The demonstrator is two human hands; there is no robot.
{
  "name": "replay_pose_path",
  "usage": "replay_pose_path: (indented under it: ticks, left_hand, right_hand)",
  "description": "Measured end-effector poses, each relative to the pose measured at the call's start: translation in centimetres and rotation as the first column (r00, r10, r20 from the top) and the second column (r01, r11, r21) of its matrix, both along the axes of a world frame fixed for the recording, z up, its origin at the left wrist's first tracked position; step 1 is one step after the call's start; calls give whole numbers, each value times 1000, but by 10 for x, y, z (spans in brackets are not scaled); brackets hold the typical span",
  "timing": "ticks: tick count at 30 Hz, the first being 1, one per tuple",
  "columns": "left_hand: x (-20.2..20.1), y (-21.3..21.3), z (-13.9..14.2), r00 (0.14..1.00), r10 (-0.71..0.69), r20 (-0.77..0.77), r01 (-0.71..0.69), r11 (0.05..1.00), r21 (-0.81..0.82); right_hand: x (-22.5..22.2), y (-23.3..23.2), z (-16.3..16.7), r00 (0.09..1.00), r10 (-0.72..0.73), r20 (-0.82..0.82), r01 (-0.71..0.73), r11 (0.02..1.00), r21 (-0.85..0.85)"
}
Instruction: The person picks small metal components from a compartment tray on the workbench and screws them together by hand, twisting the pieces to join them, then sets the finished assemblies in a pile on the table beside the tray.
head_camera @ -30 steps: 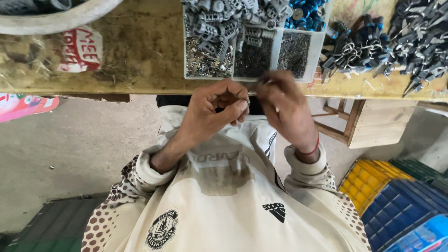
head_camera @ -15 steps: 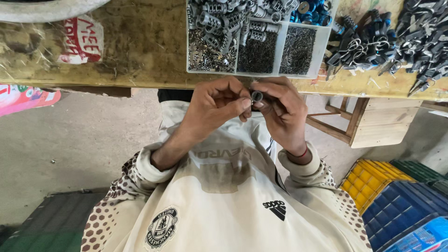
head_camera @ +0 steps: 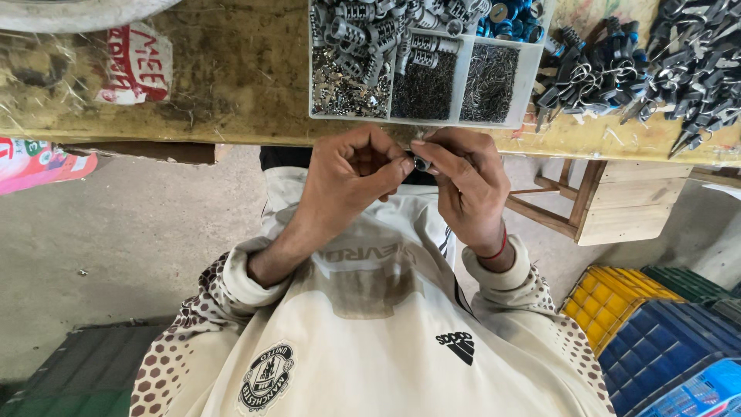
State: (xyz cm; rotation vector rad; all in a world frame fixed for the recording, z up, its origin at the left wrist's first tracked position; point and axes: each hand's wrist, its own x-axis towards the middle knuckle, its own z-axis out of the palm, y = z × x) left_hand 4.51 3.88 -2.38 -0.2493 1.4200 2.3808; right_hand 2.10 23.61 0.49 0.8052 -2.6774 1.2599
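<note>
One head-worn view looks steeply down, close over the person's chest, toward the workbench point(head_camera: 231, 85) edge

red-white label point(head_camera: 135, 66) on bench top-left, pink pkg point(head_camera: 38, 162) below

You wear a cream long-sleeved sports jersey point(head_camera: 370, 340) with a brown hexagon pattern on both sleeves, a round black crest and a small black three-stripe logo on the chest, pushed-up cuffs, and a thin red thread bracelet point(head_camera: 496, 249) around your right wrist.
</note>
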Motion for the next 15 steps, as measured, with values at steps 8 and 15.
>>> replay_pose_path:
  ticks: [8, 15]
  left_hand:
    - [1, -1, 0, 1000, 21, 1, -21, 1000, 17]
    - [10, 17, 11, 882, 53, -468, -264, 878, -399]
  right_hand:
    - [-1, 8, 3, 998, 63, 24, -63, 998, -24]
    - [0, -12, 18, 996, -50, -80, 61, 988, 144]
